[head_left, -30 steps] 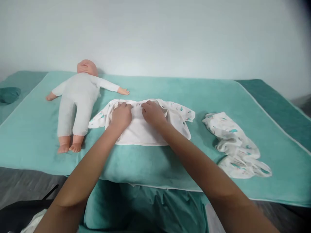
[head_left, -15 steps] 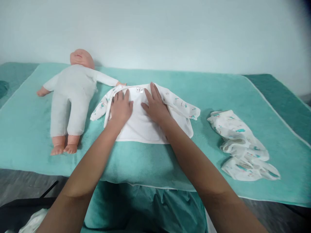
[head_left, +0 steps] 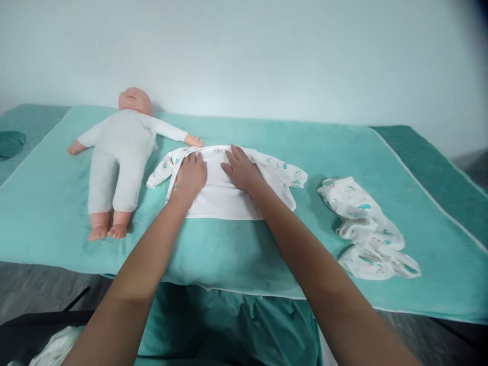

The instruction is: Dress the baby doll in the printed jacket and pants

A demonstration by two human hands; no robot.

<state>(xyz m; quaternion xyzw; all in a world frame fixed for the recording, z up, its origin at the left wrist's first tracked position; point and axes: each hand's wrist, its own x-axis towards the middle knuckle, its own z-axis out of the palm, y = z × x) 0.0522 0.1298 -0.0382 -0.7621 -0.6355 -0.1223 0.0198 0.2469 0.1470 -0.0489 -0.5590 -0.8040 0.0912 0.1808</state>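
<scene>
A white baby shirt (head_left: 223,201) with a small printed pattern on its sleeves is spread open, its plain inner side facing up. My left hand (head_left: 191,175) lies flat on the left part of the shirt, fingers pointing to the collar. On the right part rests my right hand (head_left: 243,170), fingers stretched out near the neckline. Neither hand grips the cloth. To the left a baby doll (head_left: 124,140) with a white cloth body lies on its back, one hand by the shirt's collar.
Crumpled printed baby clothing (head_left: 366,223) lies to the right on the green cover (head_left: 244,249). A pale wall (head_left: 267,56) stands behind the table. At the lower left is a dark item (head_left: 34,330) with white cloth on it.
The view has shifted slightly, so the doll and shirt appear a little lower. Both hands stay flat on the shirt in nearly the same places.
</scene>
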